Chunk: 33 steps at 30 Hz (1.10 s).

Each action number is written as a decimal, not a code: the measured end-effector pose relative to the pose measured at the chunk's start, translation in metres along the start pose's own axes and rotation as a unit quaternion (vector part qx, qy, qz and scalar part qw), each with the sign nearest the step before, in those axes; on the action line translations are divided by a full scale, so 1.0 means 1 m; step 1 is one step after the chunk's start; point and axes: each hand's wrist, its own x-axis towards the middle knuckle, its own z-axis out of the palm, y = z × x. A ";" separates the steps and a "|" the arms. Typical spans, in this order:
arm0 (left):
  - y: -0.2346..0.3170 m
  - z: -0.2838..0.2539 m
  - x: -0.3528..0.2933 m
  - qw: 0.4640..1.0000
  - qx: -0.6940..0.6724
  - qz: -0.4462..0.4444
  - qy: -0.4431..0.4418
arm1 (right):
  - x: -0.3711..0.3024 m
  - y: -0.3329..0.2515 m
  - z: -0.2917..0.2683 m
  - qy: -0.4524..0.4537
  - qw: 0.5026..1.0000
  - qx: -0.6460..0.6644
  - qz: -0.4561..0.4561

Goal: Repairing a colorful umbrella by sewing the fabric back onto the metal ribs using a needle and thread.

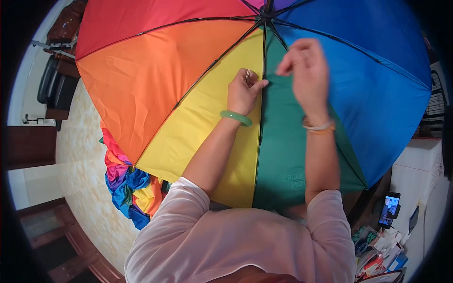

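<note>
Left hand (243,92), fingers curled, pinches a thin needle-like piece (247,74) against the open rainbow umbrella (198,108) beside its black rib (262,94), where the yellow and green panels meet. Right hand (306,70) hovers just beside, fingers loosely bent, whether holding anything I cannot tell. Crumpled rainbow fabric (125,181) lies on the floor, below the umbrella's orange edge.

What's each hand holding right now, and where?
Left hand pinches a thin needle-like pin at its lower end, over the umbrella. Right hand: cannot tell.

Rainbow-panelled umbrella (198,89), black ribs; green bangle (236,117); pink sleeves (188,221).
</note>
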 end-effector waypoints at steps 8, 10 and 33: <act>0.016 0.010 -0.002 0.968 0.159 0.189 0.048 | -0.003 -0.019 -0.013 0.017 0.988 0.147 -0.038; 0.016 0.008 0.001 0.976 0.115 0.183 0.019 | -0.001 -0.015 -0.016 0.017 0.985 0.166 -0.038; 0.003 0.009 0.021 0.974 -0.196 0.042 0.105 | -0.009 0.058 0.021 -0.016 0.969 -0.229 -0.089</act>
